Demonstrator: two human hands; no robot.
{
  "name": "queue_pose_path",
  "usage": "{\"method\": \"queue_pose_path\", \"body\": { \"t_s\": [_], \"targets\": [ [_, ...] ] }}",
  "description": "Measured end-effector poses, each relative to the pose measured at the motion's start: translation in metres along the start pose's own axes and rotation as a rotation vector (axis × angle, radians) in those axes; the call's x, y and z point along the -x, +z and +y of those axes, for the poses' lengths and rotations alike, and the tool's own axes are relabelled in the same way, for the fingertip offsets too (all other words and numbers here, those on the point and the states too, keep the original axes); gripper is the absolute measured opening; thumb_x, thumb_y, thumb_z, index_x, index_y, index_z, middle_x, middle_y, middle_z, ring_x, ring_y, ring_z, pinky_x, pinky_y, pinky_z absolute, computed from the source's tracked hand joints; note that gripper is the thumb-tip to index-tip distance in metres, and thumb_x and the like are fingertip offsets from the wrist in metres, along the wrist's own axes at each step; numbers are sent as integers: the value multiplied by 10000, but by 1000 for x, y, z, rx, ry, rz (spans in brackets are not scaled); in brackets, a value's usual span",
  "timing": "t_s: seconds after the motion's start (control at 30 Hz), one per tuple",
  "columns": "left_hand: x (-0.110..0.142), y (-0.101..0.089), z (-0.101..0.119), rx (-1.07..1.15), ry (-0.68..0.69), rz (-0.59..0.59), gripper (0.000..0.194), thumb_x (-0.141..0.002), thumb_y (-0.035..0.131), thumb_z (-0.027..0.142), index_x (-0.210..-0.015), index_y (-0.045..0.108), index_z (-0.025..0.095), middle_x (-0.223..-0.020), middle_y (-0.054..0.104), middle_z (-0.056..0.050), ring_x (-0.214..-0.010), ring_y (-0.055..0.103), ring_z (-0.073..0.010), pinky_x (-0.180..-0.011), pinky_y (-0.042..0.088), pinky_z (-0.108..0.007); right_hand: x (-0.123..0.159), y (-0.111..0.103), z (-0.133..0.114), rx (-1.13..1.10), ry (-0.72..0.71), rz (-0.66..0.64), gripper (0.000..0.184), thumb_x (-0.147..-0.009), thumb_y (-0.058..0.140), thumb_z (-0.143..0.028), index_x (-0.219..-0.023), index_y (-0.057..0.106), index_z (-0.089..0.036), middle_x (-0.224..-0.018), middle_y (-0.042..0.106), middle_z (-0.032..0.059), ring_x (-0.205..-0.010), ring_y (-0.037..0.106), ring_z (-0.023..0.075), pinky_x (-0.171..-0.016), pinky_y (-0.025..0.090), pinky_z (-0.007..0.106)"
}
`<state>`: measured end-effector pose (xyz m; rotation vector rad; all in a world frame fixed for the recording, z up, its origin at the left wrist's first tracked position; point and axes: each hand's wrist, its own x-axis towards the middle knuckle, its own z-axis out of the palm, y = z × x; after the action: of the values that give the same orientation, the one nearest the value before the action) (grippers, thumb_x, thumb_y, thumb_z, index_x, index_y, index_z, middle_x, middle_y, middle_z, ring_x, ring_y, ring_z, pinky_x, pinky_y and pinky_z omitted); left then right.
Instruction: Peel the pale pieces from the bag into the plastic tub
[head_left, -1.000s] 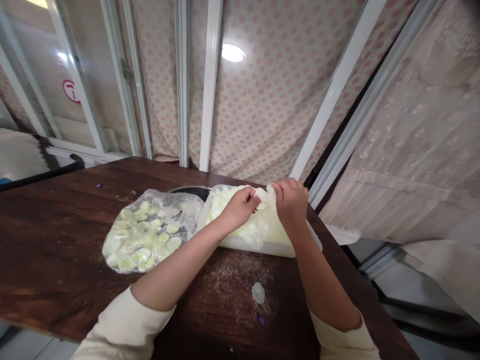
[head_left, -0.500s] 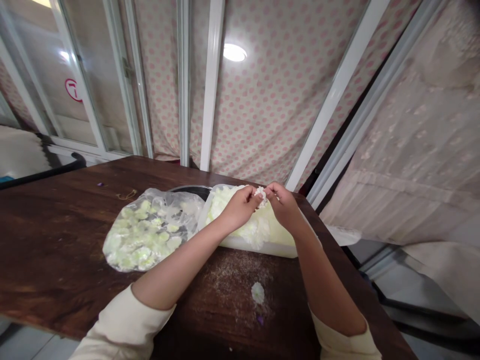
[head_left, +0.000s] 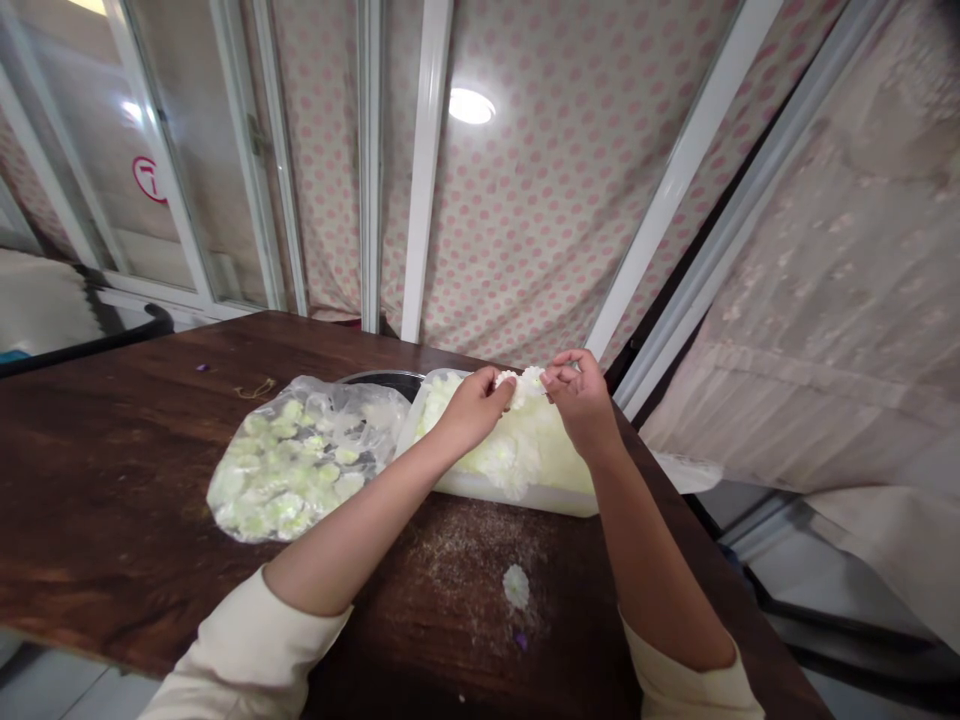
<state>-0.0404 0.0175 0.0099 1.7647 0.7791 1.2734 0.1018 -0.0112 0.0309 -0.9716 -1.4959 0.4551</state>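
My left hand (head_left: 474,408) pinches a ruffled white flower piece (head_left: 508,386) between thumb and fingers, above a white plastic tub (head_left: 480,487). Just to its right, my right hand (head_left: 581,395) is closed at the fingertips on a second white flower piece (head_left: 534,380), with its other fingers curled loosely. The two pieces are side by side; whether they touch, I cannot tell. Beneath the hands the tub holds a heap of white and pale-green flower pieces (head_left: 511,460). Left of the tub lies a clear plastic bag (head_left: 300,470) with many similar pieces.
One loose flower piece (head_left: 516,586) lies on the dark wooden table (head_left: 135,450), near pale specks and a purple bit (head_left: 521,640). A dark round rim (head_left: 386,380) shows behind the bag. A thin string (head_left: 255,389) lies farther left. Framed glass with dotted curtain stands behind.
My hands have moved apart; the right one has shifted right and slightly up. The white bunch between them now shows as two separate flower pieces.
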Motion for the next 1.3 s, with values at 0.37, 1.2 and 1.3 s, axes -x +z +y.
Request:
{"method": "queue_pose_path", "body": {
  "t_s": [0.37,1.2,1.3],
  "targets": [
    [0,0,-1,-10,7,10,307,-787,434,441,-653,440,165,-603,461,13,-583,460,-98,-570,389,-242,0,-3,4,-24,34,22,237,-773,490,-359,-797,283,-247,-459,320,-114,-372,266,54,-391,220,192],
    [5,5,8,291,-118,-127,290,-695,607,359,-626,450,126,-589,459,33,-581,515,-60,-651,494,-256,8,7,11,160,-57,-155,212,-818,444,-376,-935,336,-236,-563,486,-65,-479,410,91,-490,318,233],
    [5,3,10,271,-126,-167,245,-700,608,334,-702,506,111,-658,511,11,-600,539,-64,-644,492,-247,8,6,5,91,-4,-186,244,-802,464,-410,-931,345,-241,-577,505,-62,-461,411,86,-468,312,227]
  ]
}}
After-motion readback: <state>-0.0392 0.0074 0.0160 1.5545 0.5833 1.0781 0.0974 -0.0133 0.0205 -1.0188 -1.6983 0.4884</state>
